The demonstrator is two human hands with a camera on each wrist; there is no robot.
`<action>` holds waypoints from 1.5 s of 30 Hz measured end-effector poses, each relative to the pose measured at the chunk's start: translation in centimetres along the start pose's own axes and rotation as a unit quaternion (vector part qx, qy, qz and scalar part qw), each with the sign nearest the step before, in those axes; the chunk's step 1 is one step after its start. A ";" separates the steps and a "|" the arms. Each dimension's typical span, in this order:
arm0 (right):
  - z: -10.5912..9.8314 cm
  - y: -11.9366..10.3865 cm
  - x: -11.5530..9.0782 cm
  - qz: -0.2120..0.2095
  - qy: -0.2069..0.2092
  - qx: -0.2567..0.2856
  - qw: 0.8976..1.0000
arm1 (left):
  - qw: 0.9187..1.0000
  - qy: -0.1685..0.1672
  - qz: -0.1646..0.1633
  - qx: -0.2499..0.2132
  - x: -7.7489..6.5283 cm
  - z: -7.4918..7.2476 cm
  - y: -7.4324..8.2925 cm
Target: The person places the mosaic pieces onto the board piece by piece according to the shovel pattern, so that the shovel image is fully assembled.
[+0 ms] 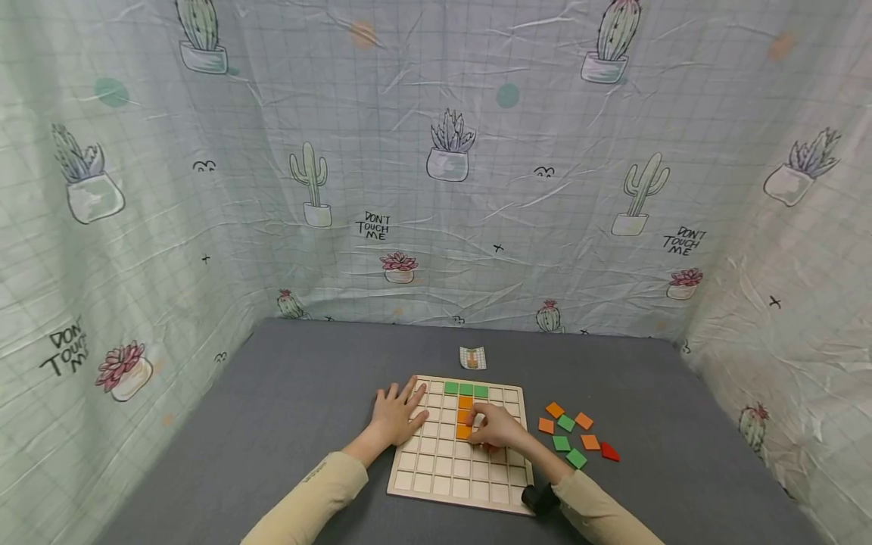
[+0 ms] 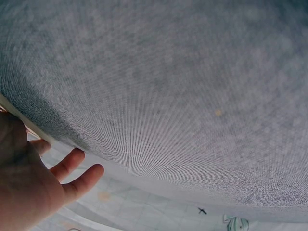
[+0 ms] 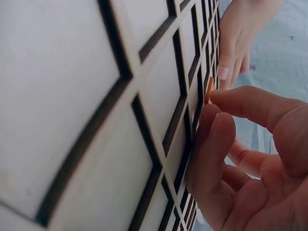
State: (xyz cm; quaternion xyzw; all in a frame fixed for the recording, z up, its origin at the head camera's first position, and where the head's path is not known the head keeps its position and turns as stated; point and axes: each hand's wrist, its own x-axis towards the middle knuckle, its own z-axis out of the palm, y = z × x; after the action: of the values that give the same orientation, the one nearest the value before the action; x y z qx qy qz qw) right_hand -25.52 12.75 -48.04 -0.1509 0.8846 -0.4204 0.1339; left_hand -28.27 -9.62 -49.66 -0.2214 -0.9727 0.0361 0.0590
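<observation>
Orange tile [image 3: 210, 89] stood at orange column [image 1: 465, 402] on grid board [image 1: 425, 463], just left of right hand [image 1: 499, 428], edge-on in right wrist view; right fingertips [image 3: 224, 100] pinched it; left hand [image 1: 393, 418] farther, fingers spread across board's left edge; loose tiles [image 1: 561, 443] lay beyond right edge

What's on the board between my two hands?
In the head view, bare squares and a column of orange tiles lie between your left hand and your right hand.
</observation>
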 end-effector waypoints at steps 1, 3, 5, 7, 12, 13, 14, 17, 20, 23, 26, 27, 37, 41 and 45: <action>-0.1 0.1 0.0 -0.001 -0.002 0.005 1.000 | 1.000 0.000 0.000 0.000 0.0 0.0 0.0; -0.3 0.2 -0.1 -0.004 -0.007 0.016 1.000 | 1.000 0.000 0.001 0.000 0.0 0.0 0.0; -0.5 0.3 -0.2 -0.008 -0.013 0.029 0.999 | 1.000 0.000 0.001 0.001 0.0 0.0 0.0; -0.7 0.4 -0.4 -0.014 -0.019 0.041 0.999 | 1.000 0.000 0.001 0.001 0.0 0.0 0.0; -1.2 0.7 -0.8 -0.028 -0.022 0.059 0.998 | 1.000 -0.001 0.001 0.001 0.1 0.0 -0.1; -1.3 0.7 -0.9 -0.030 -0.021 0.060 0.998 | 1.000 -0.001 0.001 0.000 0.1 0.0 -0.1; -1.4 0.8 -1.0 -0.031 -0.020 0.061 0.997 | 1.000 -0.002 0.001 0.000 0.2 0.1 -0.1; -1.9 1.1 -1.3 -0.033 -0.018 0.056 0.998 | 1.000 -0.003 0.002 0.000 0.2 0.1 -0.1; -2.5 1.4 -1.5 -0.039 -0.015 0.048 0.998 | 1.000 -0.005 0.001 0.000 0.1 0.1 -0.1; -3.3 1.8 -1.8 -0.052 -0.013 0.042 0.998 | 1.000 -0.004 0.003 -0.004 0.0 0.0 -0.1; -4.1 2.3 -2.2 -0.064 -0.010 0.033 0.997 | 1.000 -0.003 0.004 -0.007 -0.1 -0.1 0.0; -4.3 2.6 -2.4 -0.067 -0.010 0.034 0.997 | 1.000 -0.002 0.004 -0.007 -0.2 -0.2 0.0; -7.1 4.1 -4.0 -0.061 0.007 0.049 0.997 | 1.000 0.006 0.007 -0.011 -0.3 -0.4 0.1; -8.1 4.9 -4.5 -0.060 0.016 0.056 0.997 | 1.000 0.006 0.009 -0.018 -0.3 -0.4 0.0; -9.1 5.6 -4.7 -0.068 0.019 0.061 0.996 | 1.000 0.005 0.007 -0.022 -0.3 -0.5 0.0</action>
State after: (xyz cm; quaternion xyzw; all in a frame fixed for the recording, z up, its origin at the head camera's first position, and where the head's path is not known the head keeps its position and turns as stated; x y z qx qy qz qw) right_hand -25.36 24.32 -46.40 -0.1946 0.8474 -0.4844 0.0971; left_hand -27.91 -9.71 -49.25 -0.2298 -0.9713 0.0139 0.0590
